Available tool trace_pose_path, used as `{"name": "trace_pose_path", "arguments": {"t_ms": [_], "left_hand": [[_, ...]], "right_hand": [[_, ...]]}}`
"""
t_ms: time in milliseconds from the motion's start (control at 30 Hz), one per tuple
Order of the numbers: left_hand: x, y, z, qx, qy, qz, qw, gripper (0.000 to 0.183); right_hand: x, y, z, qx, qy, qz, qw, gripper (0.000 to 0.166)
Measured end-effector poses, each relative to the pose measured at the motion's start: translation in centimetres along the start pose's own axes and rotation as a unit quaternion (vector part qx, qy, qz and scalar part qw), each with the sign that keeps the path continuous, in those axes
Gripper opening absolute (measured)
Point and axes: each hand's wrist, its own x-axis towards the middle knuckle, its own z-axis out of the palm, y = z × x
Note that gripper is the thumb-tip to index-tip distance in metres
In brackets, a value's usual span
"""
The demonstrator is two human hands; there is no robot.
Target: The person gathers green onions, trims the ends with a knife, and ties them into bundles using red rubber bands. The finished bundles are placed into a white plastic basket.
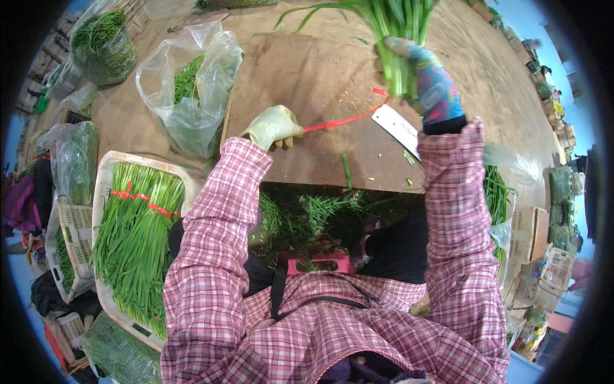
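Before me on a brown board (307, 72), my left hand (274, 128), in a pale glove, closes on one end of a red tie strip (336, 123). The strip runs right across the board towards the bunch. At the top right, my right hand (427, 79), in a blue patterned glove, grips a bunch of long green leafy stalks (400, 53) near its cut ends, raised above the board and blurred. A white flat blade or plate (397, 130) bearing writing lies below the bunch; its lower end passes behind my right sleeve.
A white basket (101, 201) of tied green bunches stands left. An open plastic bag (192, 120) of greens sits behind it. Leaf scraps (326, 211) lie below the board's front edge. Another bag of greens (496, 192) is at right. A person (29, 197) is at far left.
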Motion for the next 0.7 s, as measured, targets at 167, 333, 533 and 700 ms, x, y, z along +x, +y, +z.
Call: {"name": "trace_pose_path", "arguments": {"t_ms": [167, 333, 533, 700], "left_hand": [[0.5, -0.7, -0.4, 0.017, -0.010, -0.016, 1.000, 0.021], [-0.2, -1.7, -1.5, 0.034, 0.011, -0.026, 0.999, 0.018], [-1.9, -3.5, -2.1, 0.107, 0.105, -0.019, 0.988, 0.030], [-4.1, -4.6, -2.2, 0.216, 0.259, 0.019, 0.941, 0.037]], "right_hand": [[0.3, 12.0, 2.7, -0.009, 0.021, 0.178, 0.984, 0.028], [-2.3, 20.9, 5.5, -0.008, 0.089, 0.274, 0.958, 0.024], [-2.5, 18.6, 5.2, -0.170, 0.042, 0.268, 0.947, 0.052], [-3.8, 17.0, 3.2, -0.431, -0.032, 0.181, 0.883, 0.071]]}}
